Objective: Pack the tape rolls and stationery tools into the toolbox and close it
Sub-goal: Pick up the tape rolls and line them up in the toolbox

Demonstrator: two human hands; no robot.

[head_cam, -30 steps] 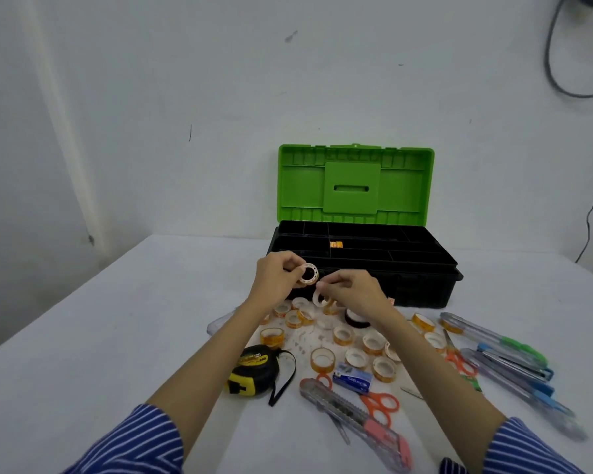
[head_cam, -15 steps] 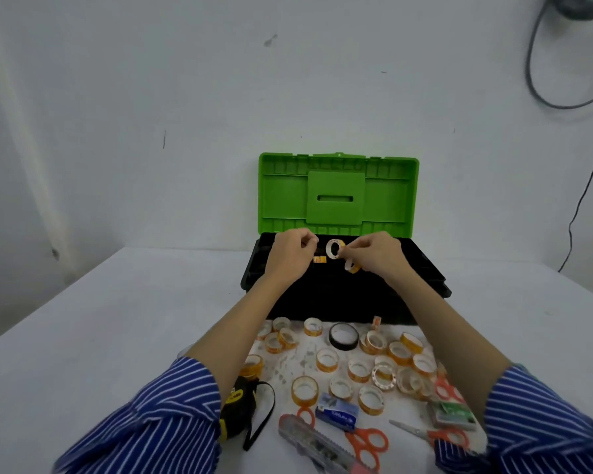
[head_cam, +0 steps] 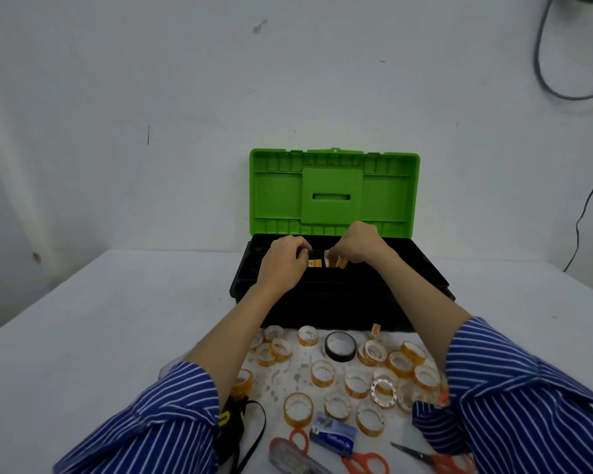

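Nearest edge of desk (head_cam: 83,336): orange scissors (head_cam: 363,461), blue box (head_cam: 333,434), utility knife (head_cam: 293,460), tape measure (head_cam: 231,422) partly under left sleeve. Beyond these, many small tape rolls (head_cam: 322,372) plus 1 black roll (head_cam: 340,346) lie scattered before the toolbox (head_cam: 339,302). Toolbox open, green lid (head_cam: 334,191) upright. Both hands over its tray: left hand (head_cam: 283,260) fingers curled, contents not discernible; right hand (head_cam: 356,249) fingers pinch a tape roll (head_cam: 334,261) just above a compartment. 1 orange roll (head_cam: 314,264) sits in the tray between the hands.

No text is legible (all print too blurred).
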